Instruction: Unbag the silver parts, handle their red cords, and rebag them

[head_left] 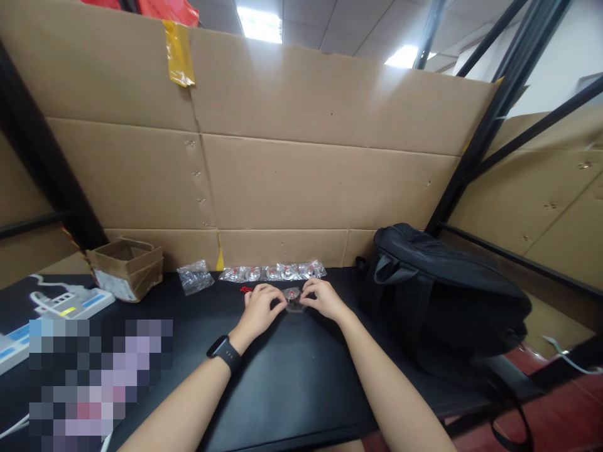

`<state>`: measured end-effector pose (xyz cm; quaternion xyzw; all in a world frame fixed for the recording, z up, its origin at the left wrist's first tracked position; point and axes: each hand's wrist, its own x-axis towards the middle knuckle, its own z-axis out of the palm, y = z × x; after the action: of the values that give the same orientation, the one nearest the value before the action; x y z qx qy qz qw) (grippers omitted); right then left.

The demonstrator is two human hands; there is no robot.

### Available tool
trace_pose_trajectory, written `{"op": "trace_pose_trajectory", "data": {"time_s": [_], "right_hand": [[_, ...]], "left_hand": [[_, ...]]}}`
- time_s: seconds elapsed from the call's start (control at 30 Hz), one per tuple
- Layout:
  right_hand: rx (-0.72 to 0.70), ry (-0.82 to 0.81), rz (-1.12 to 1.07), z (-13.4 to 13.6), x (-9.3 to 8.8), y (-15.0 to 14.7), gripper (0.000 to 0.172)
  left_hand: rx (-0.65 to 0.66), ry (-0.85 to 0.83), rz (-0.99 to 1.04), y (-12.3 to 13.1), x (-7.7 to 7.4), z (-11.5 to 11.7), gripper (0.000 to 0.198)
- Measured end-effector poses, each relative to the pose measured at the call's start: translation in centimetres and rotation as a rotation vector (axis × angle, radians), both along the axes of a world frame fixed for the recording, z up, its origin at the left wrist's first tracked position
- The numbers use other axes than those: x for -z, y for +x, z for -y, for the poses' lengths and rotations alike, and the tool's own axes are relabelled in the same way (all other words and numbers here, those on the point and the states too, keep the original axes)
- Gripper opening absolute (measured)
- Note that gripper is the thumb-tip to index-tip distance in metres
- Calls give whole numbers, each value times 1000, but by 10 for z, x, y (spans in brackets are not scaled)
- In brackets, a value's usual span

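Observation:
Both hands meet over the middle of the black table, pinching a small clear plastic bag [295, 306] from either side. Inside the bag shows a round, shiny item with a red spot; its exact kind is too small to tell. My left hand [259, 309], with a dark watch at the wrist, grips the bag's left edge. The right edge is between the thumb and fingers of my right hand [325, 299]. Just behind them lies a row of several similar clear bags [272, 272] with round silvery items and red marks. Small red pieces [245, 289] lie beside my left hand.
A crumpled clear bag [195, 278] and an open cardboard box [127, 267] are at the back left. A white power strip [94, 303] with plugs lies at far left. On the right stands a black backpack [443, 301]. Cardboard panels [282, 182] wall off the back.

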<state>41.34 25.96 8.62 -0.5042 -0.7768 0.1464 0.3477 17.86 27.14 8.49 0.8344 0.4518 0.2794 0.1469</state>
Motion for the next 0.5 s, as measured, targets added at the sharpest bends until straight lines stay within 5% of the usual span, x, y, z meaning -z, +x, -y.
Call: {"op": "trace_pose_trajectory", "data": {"time_s": [0.27,0.5], "right_hand": [[111,-135,5,-1,3,-5,12],[226,-72,102,-3,15,-17,28]], "left_hand": [[-111,-179,11,-5,4,-8,21],[-184,-191,3,3,8,-4,33]]}}
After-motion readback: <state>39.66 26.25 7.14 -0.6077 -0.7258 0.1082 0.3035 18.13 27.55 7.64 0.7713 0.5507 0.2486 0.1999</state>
